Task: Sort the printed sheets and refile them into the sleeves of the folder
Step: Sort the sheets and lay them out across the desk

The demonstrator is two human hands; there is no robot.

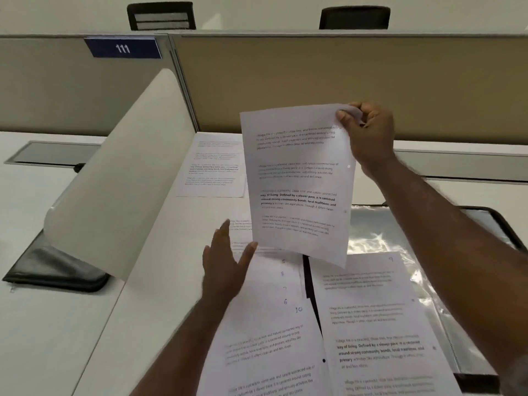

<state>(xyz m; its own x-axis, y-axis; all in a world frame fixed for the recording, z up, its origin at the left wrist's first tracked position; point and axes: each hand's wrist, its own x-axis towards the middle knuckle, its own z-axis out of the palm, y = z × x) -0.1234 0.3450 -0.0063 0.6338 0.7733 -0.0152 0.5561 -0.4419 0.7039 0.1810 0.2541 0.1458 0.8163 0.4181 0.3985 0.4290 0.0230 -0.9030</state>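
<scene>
Nearest to me, at the bottom of the view, two printed sheets lie side by side on the white surface: the left sheet, with handwritten numbers 5, 6 and 10 down its upper right part, and the right sheet, marked 9 at its top corner, which rests partly over the open folder. I can see the folder's clear plastic sleeves glinting on the right, with its dark edge showing beyond them. My right hand is raised above all this, its fingers and thumb pinching the top right corner of a held sheet, which hangs upright with four blocks of text facing me, one partly in bold. My left hand sits lower, fingers straight and spread, the fingertips touching or just short of the held sheet's bottom left corner; I cannot tell which. More sheets peek out under that hand. One further sheet lies flat farther back, near the beige partition. To the left, a white divider panel slants across, with a black pouch under its near end. A blue plate reading 111 is fixed on the partition, and two black chair backs show beyond it.
</scene>
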